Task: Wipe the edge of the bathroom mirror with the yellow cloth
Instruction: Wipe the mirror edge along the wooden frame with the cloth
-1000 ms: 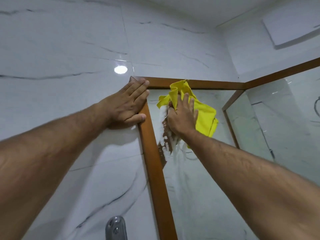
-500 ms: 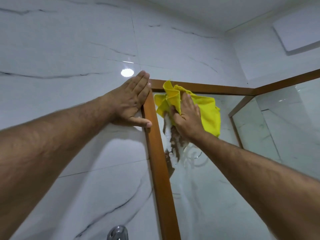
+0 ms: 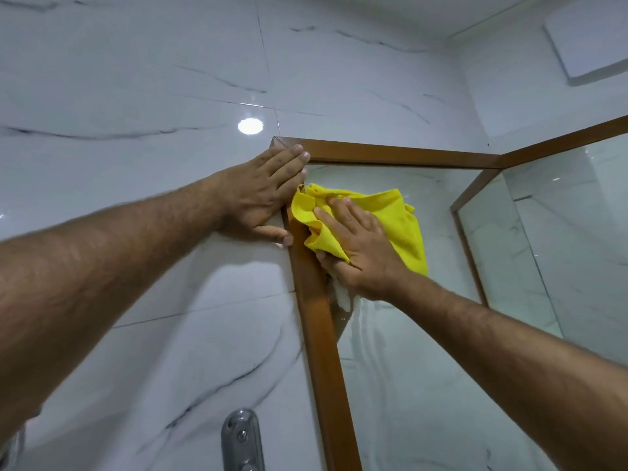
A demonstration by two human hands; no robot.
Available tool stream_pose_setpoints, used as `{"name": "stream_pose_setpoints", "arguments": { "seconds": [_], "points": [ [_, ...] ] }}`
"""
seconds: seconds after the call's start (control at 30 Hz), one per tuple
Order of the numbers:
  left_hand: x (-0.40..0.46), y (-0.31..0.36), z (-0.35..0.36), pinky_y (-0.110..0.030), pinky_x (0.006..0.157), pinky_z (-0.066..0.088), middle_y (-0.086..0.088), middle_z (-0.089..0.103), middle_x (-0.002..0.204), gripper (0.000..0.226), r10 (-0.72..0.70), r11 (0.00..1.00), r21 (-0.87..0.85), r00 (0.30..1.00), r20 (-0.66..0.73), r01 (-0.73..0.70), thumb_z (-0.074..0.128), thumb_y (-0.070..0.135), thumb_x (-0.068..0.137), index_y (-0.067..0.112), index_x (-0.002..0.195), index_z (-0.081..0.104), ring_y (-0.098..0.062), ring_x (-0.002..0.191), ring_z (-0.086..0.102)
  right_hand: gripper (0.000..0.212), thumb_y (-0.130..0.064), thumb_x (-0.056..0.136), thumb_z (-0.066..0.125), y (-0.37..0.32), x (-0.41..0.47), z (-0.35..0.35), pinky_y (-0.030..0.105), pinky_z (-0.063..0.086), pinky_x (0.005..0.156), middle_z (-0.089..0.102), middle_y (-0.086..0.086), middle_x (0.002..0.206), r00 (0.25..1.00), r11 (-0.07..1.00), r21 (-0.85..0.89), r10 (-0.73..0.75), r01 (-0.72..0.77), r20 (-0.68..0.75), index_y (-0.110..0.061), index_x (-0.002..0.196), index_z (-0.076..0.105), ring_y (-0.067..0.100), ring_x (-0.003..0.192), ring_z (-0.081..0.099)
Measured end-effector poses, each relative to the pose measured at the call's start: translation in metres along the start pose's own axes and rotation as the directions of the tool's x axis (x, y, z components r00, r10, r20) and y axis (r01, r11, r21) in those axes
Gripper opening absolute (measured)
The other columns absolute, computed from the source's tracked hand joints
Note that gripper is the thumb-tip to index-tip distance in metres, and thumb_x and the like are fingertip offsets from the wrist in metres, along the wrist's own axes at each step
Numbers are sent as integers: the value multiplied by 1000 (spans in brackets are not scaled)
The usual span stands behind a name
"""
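The bathroom mirror has a brown wooden frame and a glass pane streaked with white foam below my right wrist. My right hand presses the bunched yellow cloth flat against the glass, right beside the frame's left edge near the top left corner. Part of the cloth folds over the frame. My left hand lies flat on the tiled wall with its fingertips on the frame's top left corner, holding nothing.
White marble-look tiles cover the wall to the left. A chrome fitting sticks up at the bottom. A second framed mirror panel meets the first one at an angle on the right.
My right hand has slid the yellow cloth left and down, from the glass near the top rail onto the left frame edge. My left hand stays braced at the corner.
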State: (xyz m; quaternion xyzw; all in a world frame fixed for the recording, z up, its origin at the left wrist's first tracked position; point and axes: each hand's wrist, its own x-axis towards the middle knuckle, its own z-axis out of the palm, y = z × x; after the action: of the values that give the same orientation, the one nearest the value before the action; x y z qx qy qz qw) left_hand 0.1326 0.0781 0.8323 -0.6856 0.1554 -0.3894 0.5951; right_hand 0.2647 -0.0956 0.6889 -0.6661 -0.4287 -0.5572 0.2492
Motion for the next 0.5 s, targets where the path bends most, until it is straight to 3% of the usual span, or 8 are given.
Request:
{"name": "stream_pose_setpoints", "arguments": {
  "seconds": [0.13, 0.27, 0.37, 0.5],
  "points": [
    [3, -1, 0, -48, 125, 0, -32, 10, 160, 117, -5, 999, -33, 1000, -11, 5, 13, 86, 80, -7, 152, 12, -42, 151, 4, 65, -55, 93, 34, 2, 23, 3, 56, 11, 118, 16, 5, 163, 997, 999, -53, 7, -11, -71, -28, 152, 25, 27, 150, 6],
    [2, 1, 3, -52, 125, 5, -35, 15, 158, 119, 6, 1000, -25, 999, -43, -8, 15, 87, 79, -11, 148, 19, -44, 150, 7, 64, -54, 95, 26, 0, 6, 20, 55, 5, 120, 14, 2, 163, 996, 1000, -21, -1, -1, -94, -27, 153, 22, 23, 151, 2],
    [2, 5, 6, -55, 124, 10, -36, 17, 157, 119, 29, 999, -17, 997, -70, -30, 12, 86, 81, -13, 147, 22, -45, 150, 9, 64, -54, 96, 26, -4, -21, 27, 55, 5, 120, 12, 0, 164, 998, 1000, -4, -16, 16, -67, -27, 154, 18, 20, 151, -1],
    [0, 8, 7, -54, 124, 9, -33, 5, 160, 116, 26, 999, 27, 999, -24, -26, -4, 84, 81, -8, 150, 10, -41, 152, -1, 71, -57, 93, 30, -12, -69, 36, 55, 4, 120, 9, 1, 164, 999, 999, -6, -34, 34, -8, -23, 154, 16, 22, 151, -4]
  ]
}}
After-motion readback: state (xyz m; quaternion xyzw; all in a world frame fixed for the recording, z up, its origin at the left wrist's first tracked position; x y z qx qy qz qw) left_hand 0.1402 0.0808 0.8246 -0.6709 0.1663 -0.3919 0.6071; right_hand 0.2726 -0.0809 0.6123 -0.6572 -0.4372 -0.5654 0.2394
